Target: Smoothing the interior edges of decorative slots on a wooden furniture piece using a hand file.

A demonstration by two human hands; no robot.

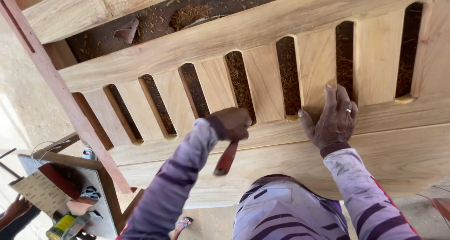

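Note:
A large pale wooden panel [262, 29] with a row of upright slats and dark gaps lies in front of me. My left hand [233, 123], in a purple sleeve, is closed around a red-handled tool [227, 158] at the lower rail [403, 151], below the slats. The tool's working end is hidden behind the fist. My right hand [333, 120], wearing a ring, rests flat with fingers spread on the bottom of one wide slat [316, 62] and the rail beneath it.
Sawdust and wood chips [187, 13] cover the ground behind the panel. A reddish wooden post [61, 90] slants at the left. A small bench [89, 184] at the lower left holds scissors, sandpaper and a yellow can. Another person's hand [16, 207] shows at the left edge.

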